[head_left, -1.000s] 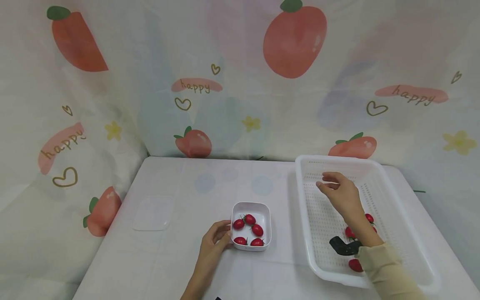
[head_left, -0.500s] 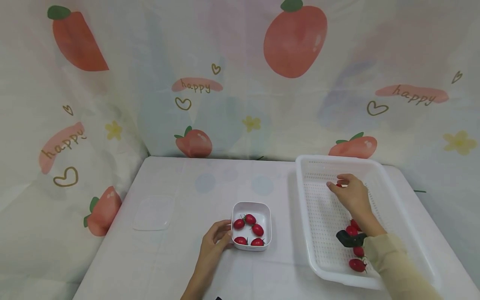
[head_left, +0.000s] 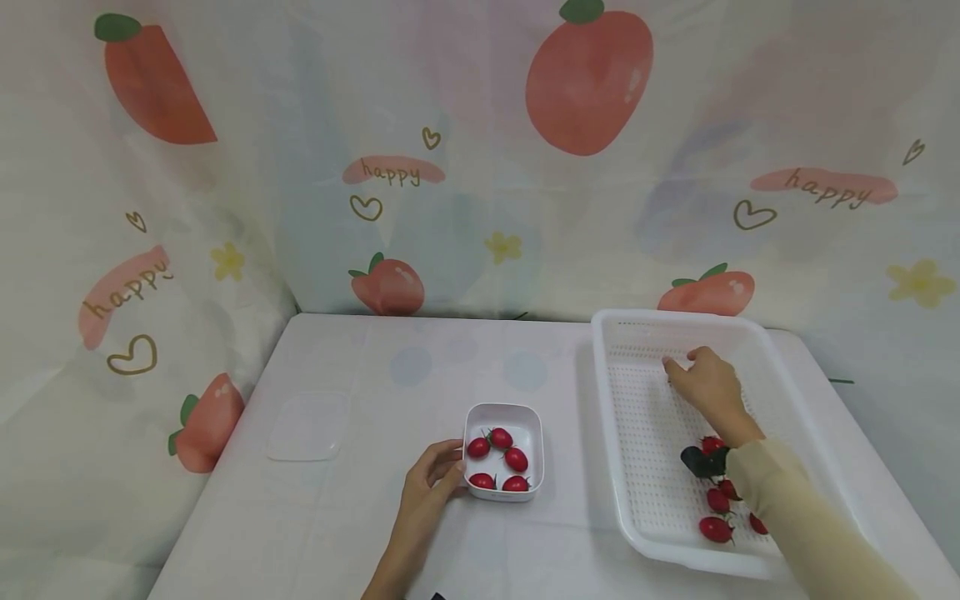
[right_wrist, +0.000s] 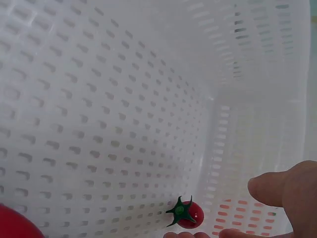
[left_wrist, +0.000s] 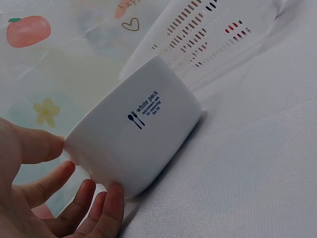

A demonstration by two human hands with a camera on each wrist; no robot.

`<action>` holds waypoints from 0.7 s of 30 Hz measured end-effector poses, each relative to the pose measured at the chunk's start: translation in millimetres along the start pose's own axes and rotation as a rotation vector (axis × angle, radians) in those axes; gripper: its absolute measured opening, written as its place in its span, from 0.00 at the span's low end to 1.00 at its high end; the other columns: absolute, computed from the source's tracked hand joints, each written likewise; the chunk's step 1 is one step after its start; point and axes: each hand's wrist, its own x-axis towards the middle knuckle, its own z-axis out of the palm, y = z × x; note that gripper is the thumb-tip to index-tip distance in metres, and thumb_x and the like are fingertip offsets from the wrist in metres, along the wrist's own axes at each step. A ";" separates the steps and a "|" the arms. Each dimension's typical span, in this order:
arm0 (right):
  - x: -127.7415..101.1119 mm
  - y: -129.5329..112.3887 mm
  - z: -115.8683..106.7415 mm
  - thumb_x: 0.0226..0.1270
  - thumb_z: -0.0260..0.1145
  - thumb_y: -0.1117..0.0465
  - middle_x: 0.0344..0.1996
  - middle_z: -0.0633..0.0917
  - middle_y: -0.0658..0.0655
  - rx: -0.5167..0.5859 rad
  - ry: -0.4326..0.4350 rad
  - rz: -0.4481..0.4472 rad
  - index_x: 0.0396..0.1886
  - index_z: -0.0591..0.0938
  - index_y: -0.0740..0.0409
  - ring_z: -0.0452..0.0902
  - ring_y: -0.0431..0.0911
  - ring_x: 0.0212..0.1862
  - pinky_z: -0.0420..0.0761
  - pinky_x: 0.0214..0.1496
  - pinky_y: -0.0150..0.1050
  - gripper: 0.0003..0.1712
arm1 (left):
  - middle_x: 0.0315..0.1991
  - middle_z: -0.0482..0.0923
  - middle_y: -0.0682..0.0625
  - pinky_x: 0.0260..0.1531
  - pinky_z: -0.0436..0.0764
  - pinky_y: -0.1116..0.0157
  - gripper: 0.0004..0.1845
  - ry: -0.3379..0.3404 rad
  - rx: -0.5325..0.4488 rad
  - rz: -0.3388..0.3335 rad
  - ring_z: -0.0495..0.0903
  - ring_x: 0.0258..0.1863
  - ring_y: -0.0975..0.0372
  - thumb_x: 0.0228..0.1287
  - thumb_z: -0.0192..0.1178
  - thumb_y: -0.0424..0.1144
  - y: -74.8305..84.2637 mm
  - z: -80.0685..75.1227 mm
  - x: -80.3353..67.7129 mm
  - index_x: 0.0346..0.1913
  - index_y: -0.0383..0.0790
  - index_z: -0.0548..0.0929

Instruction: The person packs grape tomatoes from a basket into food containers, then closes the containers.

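A small square white container (head_left: 533, 433) with several cherry tomatoes (head_left: 516, 459) in it stands on the table. My left hand (head_left: 429, 490) holds its left side, thumb at the rim and fingertips lower down, as the left wrist view shows. My right hand (head_left: 708, 390) is inside the white perforated basket (head_left: 628, 467), thumb and fingers apart. Just beyond its fingertips in the right wrist view, a cherry tomato (right_wrist: 190, 215) with a green stem lies on the basket floor. Several other cherry tomatoes (head_left: 716, 529) lie in the near part of the basket, some partly behind the sleeve.
A flat translucent lid (head_left: 306, 427) lies on the left of the table. A black wrist device (head_left: 703, 462) sits by the right cuff. Behind the table hangs a printed cloth (head_left: 465, 108). The basket's raised wall surrounds the right hand.
My right hand has moved slightly right within the basket, and the forearm has swung right, uncovering more tomatoes in the near part. The left hand and the container stay in place.
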 end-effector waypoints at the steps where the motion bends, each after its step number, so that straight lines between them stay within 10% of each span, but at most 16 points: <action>1: 1.5 0.5 0.0 0.78 0.53 0.48 0.58 0.76 0.85 -0.012 -0.010 0.000 0.64 0.66 0.86 0.79 0.73 0.52 0.85 0.48 0.64 0.39 | 0.65 0.77 0.40 0.49 0.88 0.67 0.23 0.000 0.001 0.000 0.80 0.61 0.54 0.74 0.62 0.39 0.0 -0.1 0.0 0.68 0.41 0.77; 12: 19.6 13.8 14.7 0.77 0.53 0.49 0.26 0.73 0.63 -0.087 -0.032 -0.022 0.39 0.72 0.74 0.70 0.54 0.30 0.69 0.27 0.40 0.27 | 0.65 0.77 0.40 0.49 0.88 0.68 0.23 -0.006 0.003 -0.002 0.80 0.61 0.54 0.74 0.62 0.38 -1.0 -1.3 0.2 0.69 0.41 0.77; 21: 23.0 17.2 20.2 0.75 0.59 0.51 0.20 0.71 0.58 -0.126 -0.030 -0.067 0.29 0.72 0.68 0.68 0.51 0.25 0.67 0.23 0.39 0.23 | 0.65 0.77 0.40 0.49 0.88 0.68 0.23 -0.013 -0.004 0.000 0.80 0.60 0.54 0.74 0.62 0.38 -1.5 -1.6 1.2 0.69 0.40 0.77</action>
